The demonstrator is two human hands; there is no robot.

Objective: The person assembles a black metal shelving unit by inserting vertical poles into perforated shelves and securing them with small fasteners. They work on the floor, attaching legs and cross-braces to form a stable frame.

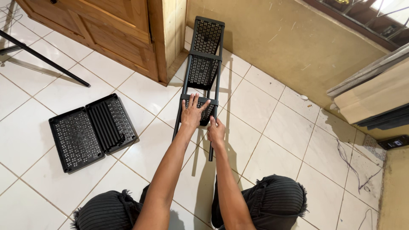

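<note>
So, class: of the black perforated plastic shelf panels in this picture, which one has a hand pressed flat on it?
The nearest panel of the standing rack, under the left hand; the others are untouched.

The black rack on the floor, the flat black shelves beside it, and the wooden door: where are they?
black rack [205, 51]: head view, upper perforated shelf.
flat black shelves [76, 138]: head view, left panel's middle.
wooden door [106, 34]: head view, lower panel.
</note>
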